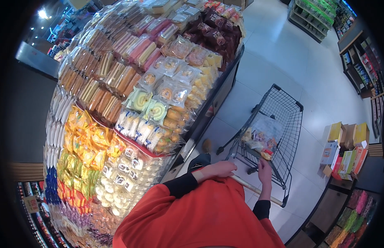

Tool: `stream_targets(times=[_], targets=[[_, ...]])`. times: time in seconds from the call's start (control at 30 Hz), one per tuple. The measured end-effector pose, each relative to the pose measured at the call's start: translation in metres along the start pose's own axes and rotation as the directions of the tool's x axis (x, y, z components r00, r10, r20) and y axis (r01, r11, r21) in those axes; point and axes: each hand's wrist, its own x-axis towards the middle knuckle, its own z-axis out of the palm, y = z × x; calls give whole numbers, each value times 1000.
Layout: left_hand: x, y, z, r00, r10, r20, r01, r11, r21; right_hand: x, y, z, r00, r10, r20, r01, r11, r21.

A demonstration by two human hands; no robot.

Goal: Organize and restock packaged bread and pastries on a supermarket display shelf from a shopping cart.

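Note:
In front of me stands a wire shopping cart (298,130) with a pale push handle (257,189). My left hand (226,169) hovers around the left end of that handle, fingers curled; whether it touches the handle is unclear. Past the handle, my right hand (265,170) reaches over the cart's near end. Its fingertips are close to a small wrapped bread (267,154), and I cannot tell if they grip it. Several wrapped snacks (264,138) lie on a grey sheet (272,125) in the cart.
A large display heaped with packaged cakes and breads (127,102) rises on my left. Open cartons (346,152) stand on a counter at right, above bins of colourful sweets (350,220). A green-lit shelf (314,17) is farther off across the tiled floor (269,55).

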Motion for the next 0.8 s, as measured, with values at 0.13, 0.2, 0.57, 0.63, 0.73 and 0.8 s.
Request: stream_targets(times=[0.13, 0.2, 0.57, 0.63, 0.73, 0.8], targets=[[15, -8, -37, 997, 32, 74, -23, 994, -110, -9, -13, 6, 986, -3, -170, -18, 993, -118], [26, -17, -68, 994, 97, 56, -88, 987, -138, 1, -14, 13, 972, -2, -235, -60, 964, -258], [95, -68, -301, 318, -40, -947, -184, 978, -103, 56, -30, -4, 944, -36, -329, -38, 976, -213], [95, -57, -349, 309, -156, -938, -173, 961, -217, 63, -39, -12, 953, -24, -302, -44, 975, -216], [115, -71, -397, 146, -3, -989, 31, 1000, 2, 76, -43, -24, 967, -46, -252, -2, 983, -186], [133, -84, -427, 170, 87, -982, 140, 984, 111, 83, -39, -33, 970, -67, -235, 36, 990, -135]])
